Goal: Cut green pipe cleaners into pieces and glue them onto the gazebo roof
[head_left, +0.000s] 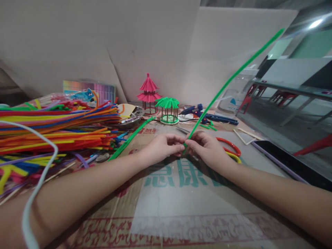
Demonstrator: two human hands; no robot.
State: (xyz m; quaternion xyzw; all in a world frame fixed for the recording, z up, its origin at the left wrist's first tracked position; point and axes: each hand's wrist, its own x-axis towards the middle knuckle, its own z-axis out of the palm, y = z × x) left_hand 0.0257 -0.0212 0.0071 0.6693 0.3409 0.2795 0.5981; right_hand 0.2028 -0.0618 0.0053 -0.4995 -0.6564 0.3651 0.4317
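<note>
My left hand and my right hand meet at the table's middle, both pinched on the lower end of a long green pipe cleaner. The stem rises up and to the right, far above the table. Both hands hover just over flattened cardboard with green printed characters. A second green pipe cleaner lies flat to the left of my left hand.
A big pile of coloured pipe cleaners fills the left. Behind the hands stand a pink pagoda model and a green-roofed pavilion model. A blue glue gun, red-handled scissors and a dark tablet lie right.
</note>
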